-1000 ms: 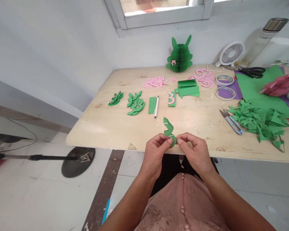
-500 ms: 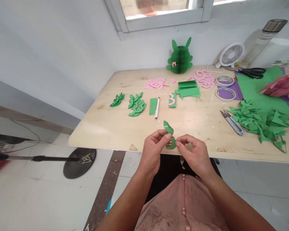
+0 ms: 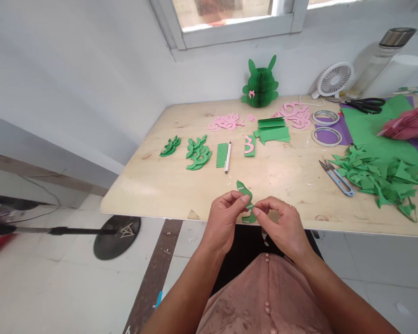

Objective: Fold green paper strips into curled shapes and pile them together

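A curved green paper cutout (image 3: 244, 189) with small whitish strips on it is pinched between the thumb and fingers of my left hand (image 3: 227, 214), over the table's front edge. My right hand (image 3: 280, 221) has its thumb and fingertips together at the right side of the same cutout, touching it. A white pen (image 3: 227, 157) lies beside a green paper rectangle (image 3: 221, 155) beyond my hands. Near it is another green rectangle with a pink curved piece (image 3: 249, 145) on top.
Green cutouts (image 3: 198, 155), pink cutouts (image 3: 226, 122) and a green paper figure (image 3: 261, 86) are farther back. At right are tape rolls (image 3: 326, 136), blue snips (image 3: 337, 178), green scraps (image 3: 386, 178), black scissors (image 3: 365, 105) and a white fan (image 3: 334, 80).
My right fingertips have moved slightly left onto the cutout. The cutout has turned a little and its top end sits slightly lower.
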A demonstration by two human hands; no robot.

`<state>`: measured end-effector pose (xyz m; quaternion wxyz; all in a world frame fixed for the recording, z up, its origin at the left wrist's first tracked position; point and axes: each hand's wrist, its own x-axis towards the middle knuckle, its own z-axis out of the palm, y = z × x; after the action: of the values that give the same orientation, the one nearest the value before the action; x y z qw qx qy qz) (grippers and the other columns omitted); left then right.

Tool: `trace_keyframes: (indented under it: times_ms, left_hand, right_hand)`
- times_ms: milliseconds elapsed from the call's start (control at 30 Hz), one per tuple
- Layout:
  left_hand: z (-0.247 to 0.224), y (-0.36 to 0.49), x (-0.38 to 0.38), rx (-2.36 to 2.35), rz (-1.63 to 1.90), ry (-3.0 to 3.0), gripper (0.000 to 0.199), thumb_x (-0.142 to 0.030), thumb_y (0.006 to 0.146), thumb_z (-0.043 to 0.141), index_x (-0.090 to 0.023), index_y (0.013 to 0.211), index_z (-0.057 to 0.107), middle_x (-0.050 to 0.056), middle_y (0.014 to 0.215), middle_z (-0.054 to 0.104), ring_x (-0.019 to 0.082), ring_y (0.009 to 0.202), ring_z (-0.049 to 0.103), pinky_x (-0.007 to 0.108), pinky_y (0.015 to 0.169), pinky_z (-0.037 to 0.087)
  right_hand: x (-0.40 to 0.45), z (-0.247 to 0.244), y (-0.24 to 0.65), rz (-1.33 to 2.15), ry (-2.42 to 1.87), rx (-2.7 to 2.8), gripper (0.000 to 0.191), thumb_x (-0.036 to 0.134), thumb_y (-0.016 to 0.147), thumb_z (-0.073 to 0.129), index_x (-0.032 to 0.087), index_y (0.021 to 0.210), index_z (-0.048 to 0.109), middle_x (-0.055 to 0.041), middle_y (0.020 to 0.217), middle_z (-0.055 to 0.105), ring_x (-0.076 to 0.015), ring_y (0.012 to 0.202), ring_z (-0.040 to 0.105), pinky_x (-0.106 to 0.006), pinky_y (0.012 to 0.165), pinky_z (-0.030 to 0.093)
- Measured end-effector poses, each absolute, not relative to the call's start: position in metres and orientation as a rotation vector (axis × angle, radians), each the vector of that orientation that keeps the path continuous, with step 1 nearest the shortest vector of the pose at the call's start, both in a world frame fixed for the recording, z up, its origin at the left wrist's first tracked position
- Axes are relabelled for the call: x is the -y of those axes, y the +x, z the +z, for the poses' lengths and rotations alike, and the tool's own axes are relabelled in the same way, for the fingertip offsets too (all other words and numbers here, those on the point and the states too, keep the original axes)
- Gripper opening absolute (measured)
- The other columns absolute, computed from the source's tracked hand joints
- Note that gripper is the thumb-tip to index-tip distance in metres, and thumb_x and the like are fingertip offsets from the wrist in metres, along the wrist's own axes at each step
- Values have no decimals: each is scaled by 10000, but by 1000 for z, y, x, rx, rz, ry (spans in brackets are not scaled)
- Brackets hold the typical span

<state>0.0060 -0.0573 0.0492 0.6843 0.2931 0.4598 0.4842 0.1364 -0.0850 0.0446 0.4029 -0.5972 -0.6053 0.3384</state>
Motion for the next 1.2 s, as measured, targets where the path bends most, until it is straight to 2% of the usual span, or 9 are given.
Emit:
trace_keyframes:
  times_ms: [233,433,867,1200]
  left_hand:
    - [53,6,56,-998,1162,600,181,-244,610,759,-154,693,626,4,734,623,95,652,539,229,656,430]
    - [55,5,54,-1006,1188,608,179,-234,638,737,-153,601,582,-22,590,548,92,607,516,215,628,409]
    - [52,5,53,-996,1227,579,142,-238,650,725,-143,640,620,-19,631,570,80,595,520,214,624,405]
    - [49,5,52,-1042,1291,540,155,-239,622,733,-148,615,608,-25,626,571,68,566,506,203,589,404]
  right_hand:
    - [87,45,135,874,-1525,1562,137,268,776,539,201,675,604,7,658,615,-140,636,561,-258,621,425]
    - [89,44,135,871,-1522,1592,136,263,776,534,210,671,601,5,658,624,-145,636,561,-274,647,432]
    - [91,45,137,908,-1521,1604,133,258,766,544,207,654,595,17,636,607,-136,626,555,-256,635,426]
    - [92,44,138,1087,-1503,1507,148,280,765,550,194,653,594,8,616,603,-136,594,561,-234,533,428]
